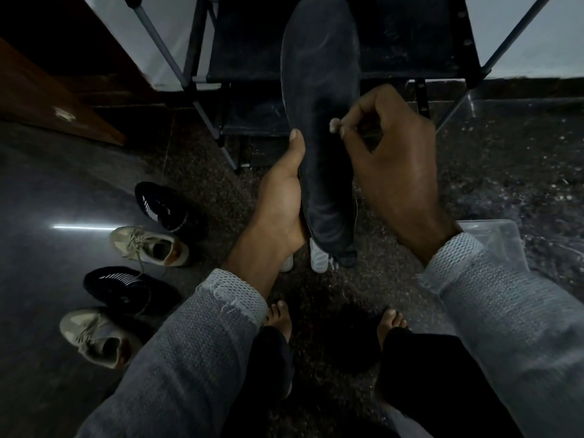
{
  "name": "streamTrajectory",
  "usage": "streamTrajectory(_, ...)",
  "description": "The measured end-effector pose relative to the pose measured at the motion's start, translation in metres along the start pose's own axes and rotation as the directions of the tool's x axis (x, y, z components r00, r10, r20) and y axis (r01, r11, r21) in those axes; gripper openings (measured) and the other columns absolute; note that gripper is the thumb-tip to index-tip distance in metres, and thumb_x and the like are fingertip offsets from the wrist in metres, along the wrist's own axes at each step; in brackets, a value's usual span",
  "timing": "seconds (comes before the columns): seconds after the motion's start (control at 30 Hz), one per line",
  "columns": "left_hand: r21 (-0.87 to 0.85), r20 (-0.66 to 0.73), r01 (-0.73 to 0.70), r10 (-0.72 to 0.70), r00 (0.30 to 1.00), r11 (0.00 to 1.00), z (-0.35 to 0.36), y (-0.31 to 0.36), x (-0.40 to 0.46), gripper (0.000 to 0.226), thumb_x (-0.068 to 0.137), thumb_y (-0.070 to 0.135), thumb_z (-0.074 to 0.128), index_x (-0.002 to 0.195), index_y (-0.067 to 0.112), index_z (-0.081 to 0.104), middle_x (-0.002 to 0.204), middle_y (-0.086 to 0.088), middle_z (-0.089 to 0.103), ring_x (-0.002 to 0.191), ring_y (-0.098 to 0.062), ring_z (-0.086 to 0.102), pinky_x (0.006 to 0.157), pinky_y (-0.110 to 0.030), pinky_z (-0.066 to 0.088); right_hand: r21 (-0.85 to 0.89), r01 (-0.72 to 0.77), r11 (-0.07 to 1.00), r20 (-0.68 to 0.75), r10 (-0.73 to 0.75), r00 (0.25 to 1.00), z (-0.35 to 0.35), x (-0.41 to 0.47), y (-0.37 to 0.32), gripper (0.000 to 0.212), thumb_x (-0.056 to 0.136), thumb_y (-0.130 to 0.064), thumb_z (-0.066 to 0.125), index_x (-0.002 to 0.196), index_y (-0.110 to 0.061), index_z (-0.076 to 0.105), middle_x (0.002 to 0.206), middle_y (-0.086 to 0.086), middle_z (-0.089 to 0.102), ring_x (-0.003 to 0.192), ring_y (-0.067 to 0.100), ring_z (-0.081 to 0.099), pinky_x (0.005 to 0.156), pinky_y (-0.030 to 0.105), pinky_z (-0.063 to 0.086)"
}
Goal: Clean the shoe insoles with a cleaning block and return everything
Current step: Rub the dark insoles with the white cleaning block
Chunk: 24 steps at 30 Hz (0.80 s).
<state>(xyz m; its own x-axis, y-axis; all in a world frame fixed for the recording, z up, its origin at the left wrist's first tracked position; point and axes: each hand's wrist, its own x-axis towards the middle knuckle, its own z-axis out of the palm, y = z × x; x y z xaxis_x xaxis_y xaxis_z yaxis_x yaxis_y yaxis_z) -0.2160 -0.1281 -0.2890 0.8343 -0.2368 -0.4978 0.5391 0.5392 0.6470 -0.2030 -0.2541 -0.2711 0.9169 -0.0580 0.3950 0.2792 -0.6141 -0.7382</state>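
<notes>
A long dark insole (319,90) stands upright in the middle of the head view, its toe end pointing up and away from me. My left hand (282,197) grips its lower half from the left, thumb lying along the edge. My right hand (392,165) pinches a small pale cleaning block (335,124) between thumb and forefinger, and the block touches the insole's right side near its middle. A second dark insole edge seems to lie behind the first one at the heel end (346,257).
A black metal shoe rack (240,67) stands right behind the insole. Two black shoes (164,207) and two beige sneakers (151,245) lie on the floor at left. White shoes (319,257) sit below my hands. A clear plastic box (496,238) is at right. My bare feet (279,317) stand below.
</notes>
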Motion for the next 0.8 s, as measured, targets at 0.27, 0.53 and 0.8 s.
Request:
streamTrajectory(0.27, 0.013, 0.004, 0.009, -0.009, 1.000, 1.000, 0.001, -0.002, -0.002, 0.050, 0.101, 0.049, 0.037, 0.125, 0.013, 0.062, 0.124, -0.013, 0.065, 0.118, -0.028, 0.061, 0.104, -0.042, 0.045, -0.016, 0.019, 1.000, 0.008, -0.019, 1.000, 0.002, -0.003, 0.000, 0.005, 0.088, -0.008, 0.063, 0.089, -0.010, 0.059, 0.082, -0.009, 0.063, 0.076, 0.006, 0.061, 0.068, 0.032, 0.054)
streamTrajectory(0.53, 0.037, -0.005, 0.020, -0.019, 1.000, 0.999, -0.002, -0.004, 0.002, 0.053, 0.100, 0.049, 0.039, 0.131, 0.010, 0.058, 0.128, -0.014, 0.063, 0.121, -0.029, 0.059, 0.108, -0.044, 0.042, 0.007, -0.011, 1.000, 0.022, 0.011, 1.000, 0.002, -0.001, 0.002, 0.007, 0.088, -0.004, 0.062, 0.090, -0.010, 0.059, 0.083, -0.017, 0.058, 0.081, -0.003, 0.061, 0.071, 0.017, 0.052)
streamTrajectory(0.8, -0.027, -0.034, 0.017, -0.018, 0.999, 0.999, -0.007, 0.001, 0.003, 0.057, 0.099, 0.052, 0.038, 0.117, 0.004, 0.063, 0.115, -0.015, 0.066, 0.112, -0.027, 0.063, 0.091, -0.037, 0.049, 0.090, 0.022, 0.996, 0.236, -0.043, 0.971, 0.008, -0.030, -0.022, 0.010, 0.085, -0.004, 0.060, 0.087, -0.014, 0.061, 0.076, -0.006, 0.063, 0.069, 0.010, 0.059, 0.062, 0.035, 0.051)
